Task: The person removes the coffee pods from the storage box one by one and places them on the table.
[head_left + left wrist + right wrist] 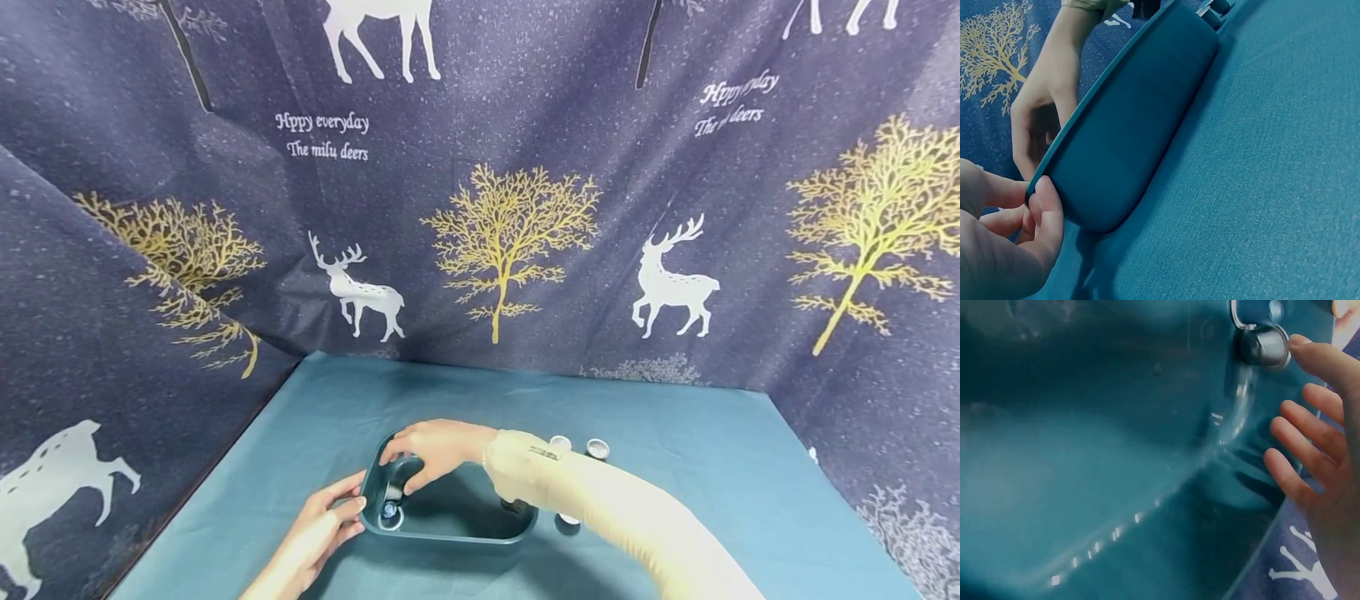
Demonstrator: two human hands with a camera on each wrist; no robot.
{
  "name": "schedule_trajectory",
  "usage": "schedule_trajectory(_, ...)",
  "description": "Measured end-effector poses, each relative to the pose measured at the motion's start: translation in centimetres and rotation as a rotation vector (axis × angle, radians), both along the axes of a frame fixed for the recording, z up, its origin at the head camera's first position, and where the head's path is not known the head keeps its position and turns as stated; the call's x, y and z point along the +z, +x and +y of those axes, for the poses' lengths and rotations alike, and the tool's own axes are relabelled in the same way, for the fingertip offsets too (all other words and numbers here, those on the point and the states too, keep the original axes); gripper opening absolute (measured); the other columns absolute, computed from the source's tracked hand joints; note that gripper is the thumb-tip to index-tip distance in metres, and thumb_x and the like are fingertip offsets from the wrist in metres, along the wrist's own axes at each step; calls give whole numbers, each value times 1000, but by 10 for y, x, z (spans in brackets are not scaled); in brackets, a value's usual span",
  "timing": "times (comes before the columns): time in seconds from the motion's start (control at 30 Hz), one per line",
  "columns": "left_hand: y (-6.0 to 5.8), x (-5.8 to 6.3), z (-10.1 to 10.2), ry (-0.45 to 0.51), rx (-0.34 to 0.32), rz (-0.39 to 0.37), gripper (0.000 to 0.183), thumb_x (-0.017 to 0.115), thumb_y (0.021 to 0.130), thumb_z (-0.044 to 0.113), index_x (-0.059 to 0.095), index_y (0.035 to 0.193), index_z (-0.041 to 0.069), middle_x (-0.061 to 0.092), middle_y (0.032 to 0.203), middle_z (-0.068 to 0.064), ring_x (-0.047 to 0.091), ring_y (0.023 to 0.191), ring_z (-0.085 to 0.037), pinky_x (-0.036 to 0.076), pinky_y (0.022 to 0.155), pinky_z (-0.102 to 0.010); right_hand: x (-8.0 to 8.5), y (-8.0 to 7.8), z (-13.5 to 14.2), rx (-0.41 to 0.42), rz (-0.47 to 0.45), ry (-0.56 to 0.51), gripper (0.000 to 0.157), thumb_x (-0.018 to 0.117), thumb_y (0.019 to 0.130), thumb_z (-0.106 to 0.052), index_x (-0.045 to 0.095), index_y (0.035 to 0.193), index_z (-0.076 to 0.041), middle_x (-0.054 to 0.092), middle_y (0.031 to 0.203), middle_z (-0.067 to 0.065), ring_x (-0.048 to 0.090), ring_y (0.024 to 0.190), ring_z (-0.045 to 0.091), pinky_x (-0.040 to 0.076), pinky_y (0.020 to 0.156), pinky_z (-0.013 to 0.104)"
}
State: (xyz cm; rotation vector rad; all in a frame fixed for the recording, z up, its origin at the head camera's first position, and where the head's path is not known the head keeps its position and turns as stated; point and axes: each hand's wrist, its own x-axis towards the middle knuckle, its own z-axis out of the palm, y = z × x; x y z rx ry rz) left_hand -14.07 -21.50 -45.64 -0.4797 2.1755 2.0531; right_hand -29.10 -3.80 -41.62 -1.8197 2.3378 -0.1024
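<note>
A deep teal basin (450, 538) with rounded corners stands on the table. My left hand (322, 529) pinches its rim at the left end, thumb and fingers on either side, as the left wrist view shows. My right hand (435, 450) reaches over the far rim into the basin's left end, its fingers spread apart. In the right wrist view a grey metallic coffee capsule (1264, 347) lies by the basin's end wall, the thumb tip at its rim; whether they touch I cannot tell. Beside it is a blue capsule (389, 510) with a silvery rim.
To the right of the basin, silver-topped capsules (597, 448) stand on the teal tablecloth (675, 467), partly behind the right sleeve (592, 492). Something dark (516, 505) sits inside the basin's right end. A dark blue curtain (525, 108) with deer and trees hangs behind.
</note>
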Motion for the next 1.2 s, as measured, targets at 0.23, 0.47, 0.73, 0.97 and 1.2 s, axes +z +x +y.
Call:
schedule_trajectory(0.23, 1, 0, -1, -3, -7, 3, 52, 55, 96, 7, 44, 146, -2, 46, 124, -13, 54, 82, -12, 55, 70, -25, -23, 1, -12, -14, 1, -4, 38, 74, 87, -42, 65, 121, -25, 65, 117, -8, 64, 103, 4, 47, 83, 11)
schedule_trajectory(0.47, 1, 1, 0, -4, -8, 9, 52, 55, 96, 6, 45, 145, -3, 46, 125, -14, 53, 82, -12, 55, 69, -24, -37, 2, -16, -16, 32, -25, 27, 75, 85, -41, 69, 107, -27, 62, 101, -12, 60, 92, -1, 42, 76, 6)
schedule_trajectory(0.73, 1, 2, 0, 13, -6, 1, 51, 55, 96, 5, 44, 145, -3, 47, 120, -12, 54, 80, -11, 54, 67, -23, -39, 2, -17, -22, -20, -51, 27, 78, 83, -37, 69, 105, -25, 61, 94, -11, 53, 81, -5, 40, 71, 5)
schedule_trajectory(0.97, 1, 0, 0, 10, -3, -1, 51, 55, 96, 5, 45, 145, -3, 47, 121, -12, 54, 80, -11, 54, 67, -23, -39, 2, -17, -9, -54, -43, 31, 80, 82, -31, 68, 110, -24, 62, 85, -14, 50, 71, -7, 39, 65, 6)
schedule_trajectory(1.2, 1, -1, 0, -6, 1, 24, 52, 56, 95, 5, 46, 145, -3, 47, 122, -12, 53, 80, -11, 55, 67, -23, -34, 0, -13, -15, -59, 2, 32, 82, 81, -28, 68, 110, -25, 62, 83, -17, 51, 71, -8, 41, 66, 6)
